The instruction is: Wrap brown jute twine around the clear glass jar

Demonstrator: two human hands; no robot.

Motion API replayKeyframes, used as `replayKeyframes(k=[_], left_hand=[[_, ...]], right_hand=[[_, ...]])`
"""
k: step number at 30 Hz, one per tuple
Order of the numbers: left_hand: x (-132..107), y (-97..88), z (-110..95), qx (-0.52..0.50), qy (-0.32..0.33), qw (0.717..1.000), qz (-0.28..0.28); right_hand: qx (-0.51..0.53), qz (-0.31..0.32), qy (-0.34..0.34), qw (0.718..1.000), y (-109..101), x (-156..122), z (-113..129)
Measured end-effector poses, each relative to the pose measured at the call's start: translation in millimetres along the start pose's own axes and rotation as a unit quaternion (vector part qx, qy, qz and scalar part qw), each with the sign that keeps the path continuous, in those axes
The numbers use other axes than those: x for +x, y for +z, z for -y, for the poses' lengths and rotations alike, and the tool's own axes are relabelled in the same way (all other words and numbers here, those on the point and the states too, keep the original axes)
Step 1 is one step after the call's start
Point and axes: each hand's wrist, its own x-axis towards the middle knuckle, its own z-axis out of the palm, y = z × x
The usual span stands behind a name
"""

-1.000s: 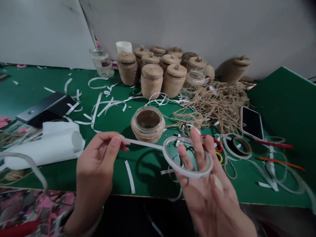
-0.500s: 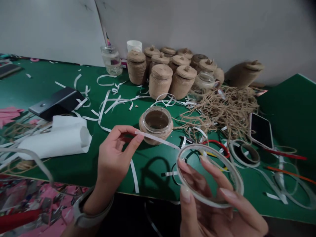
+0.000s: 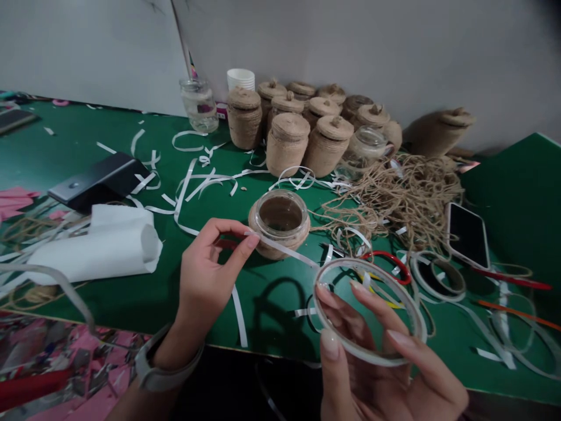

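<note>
Pinched between the thumb and forefinger of my left hand (image 3: 208, 269) is the free end of a narrow white tape strip (image 3: 287, 251). The strip stretches right to a thin tape roll (image 3: 381, 358), which my right hand (image 3: 394, 392) holds tilted, fingers through and around its ring. Just behind the strip stands an open glass jar (image 3: 301, 237), its body wrapped in brown twine and its glass rim bare. The strip crosses in front of the jar's lower body; whether it touches the jar I cannot tell.
Several twine-covered lidded jars (image 3: 287, 146) stand at the back, beside a plain glass jar (image 3: 199, 108). Right lie a heap of twine (image 3: 407, 199), a phone (image 3: 468, 234), red-handled scissors (image 3: 401, 266) and another tape roll (image 3: 438, 278). White paper (image 3: 92, 245) and a black stand (image 3: 100, 181) lie left.
The view has shifted slightly. My hands have come marginally closer together, with the strip still stretched between them. Both keep their hold.
</note>
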Motion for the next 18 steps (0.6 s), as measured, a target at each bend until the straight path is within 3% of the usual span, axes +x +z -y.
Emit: replayKeyframes(k=[3,7,11,18], left_hand=[[1,-3.2,3,0.058,0.073,0.996,-0.001],[3,-8.2,4,0.185,0.166,0.968,-0.035],[4,-12.8,2,0.247,0.19,0.948,-0.061],[10,-19.2,7,0.285,0.213,0.932,-0.066]], right_hand=[[0.012,0.002,0.002,1.0,0,0,0],[0.003,0.012,0.0,1.0,-3,-1,-2],[0.0,0.054,-0.016,0.998,-7,-3,-5],[0.012,0.059,-0.019,0.998,-6,-6,-3]])
